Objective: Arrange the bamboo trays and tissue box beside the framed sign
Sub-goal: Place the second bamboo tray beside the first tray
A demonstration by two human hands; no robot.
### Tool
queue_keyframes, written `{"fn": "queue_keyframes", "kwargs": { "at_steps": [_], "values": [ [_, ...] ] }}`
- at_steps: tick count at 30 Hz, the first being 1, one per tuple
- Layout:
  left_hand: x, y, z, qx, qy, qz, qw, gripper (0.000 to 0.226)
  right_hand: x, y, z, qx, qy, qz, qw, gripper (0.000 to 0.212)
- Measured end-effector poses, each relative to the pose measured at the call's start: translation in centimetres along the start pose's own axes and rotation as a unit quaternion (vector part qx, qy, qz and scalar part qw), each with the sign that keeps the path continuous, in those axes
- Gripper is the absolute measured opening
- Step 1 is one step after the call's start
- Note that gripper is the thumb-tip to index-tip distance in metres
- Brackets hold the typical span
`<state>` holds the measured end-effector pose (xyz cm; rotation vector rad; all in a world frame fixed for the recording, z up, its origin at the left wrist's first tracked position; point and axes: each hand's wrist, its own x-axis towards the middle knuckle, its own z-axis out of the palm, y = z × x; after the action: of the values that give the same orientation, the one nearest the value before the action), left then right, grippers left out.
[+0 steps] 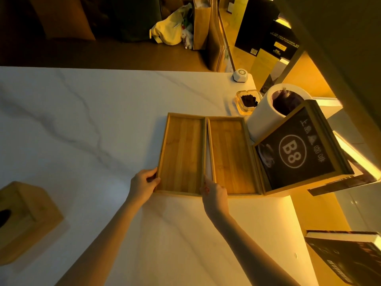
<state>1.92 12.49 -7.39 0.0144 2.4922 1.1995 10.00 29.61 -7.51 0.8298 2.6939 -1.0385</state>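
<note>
Two empty bamboo trays lie side by side on the white marble table (82, 124). The right tray (231, 153) rests against the framed sign (299, 149), a dark "B8" board in a wooden frame. The left tray (182, 153) touches the right one at the far end, with a thin gap near me. My left hand (143, 185) grips the left tray's near left corner. My right hand (214, 191) holds its near right corner, fingers in the gap. A wooden tissue box (26, 219) stands apart at the table's near left.
Behind the sign stands a white cylindrical bin (266, 112) with a dark liner. A glass ashtray (246, 102) and a small white device (240, 74) sit at the far right corner. A dark book (346, 256) lies at the near right. Bags rest on the floor beyond.
</note>
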Motion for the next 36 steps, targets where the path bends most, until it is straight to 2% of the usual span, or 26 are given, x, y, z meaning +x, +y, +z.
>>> {"fn": "queue_keyframes", "kwargs": {
  "at_steps": [6,9,11,15,19,22,31,36],
  "values": [
    [-0.1,-0.4,0.5,0.022,0.005,0.011,1.000,0.042,-0.1,0.2,0.4,-0.031,0.007,-0.011,0.999,0.035],
    [-0.3,-0.5,0.6,0.055,0.001,0.037,0.998,0.043,-0.5,-0.4,-0.1,0.001,0.019,-0.010,1.000,0.035],
    [-0.9,-0.7,0.6,0.084,0.001,0.066,0.994,0.044,-1.2,-0.7,-0.8,0.007,0.035,-0.034,0.999,0.032],
    [-2.6,-2.4,1.1,0.214,0.021,0.162,0.963,0.045,-3.3,-0.6,-1.5,-0.076,0.049,-0.126,0.988,0.036],
    [-3.9,-3.8,2.0,0.264,-0.032,0.157,0.951,0.071,-4.0,0.8,-0.8,-0.179,-0.055,-0.172,0.967,0.054],
    [-3.8,-3.9,2.3,0.273,-0.041,0.141,0.951,0.077,-4.3,1.7,-0.2,-0.231,-0.093,-0.166,0.954,0.060],
    [-3.8,-3.8,2.7,0.263,-0.047,0.128,0.955,0.069,-4.5,3.4,-0.2,-0.263,-0.093,-0.167,0.946,0.061],
    [-4.1,-3.9,3.3,0.250,-0.037,0.141,0.957,0.079,-4.6,3.8,-0.5,-0.253,-0.101,-0.152,0.950,0.061]
  ]
}}
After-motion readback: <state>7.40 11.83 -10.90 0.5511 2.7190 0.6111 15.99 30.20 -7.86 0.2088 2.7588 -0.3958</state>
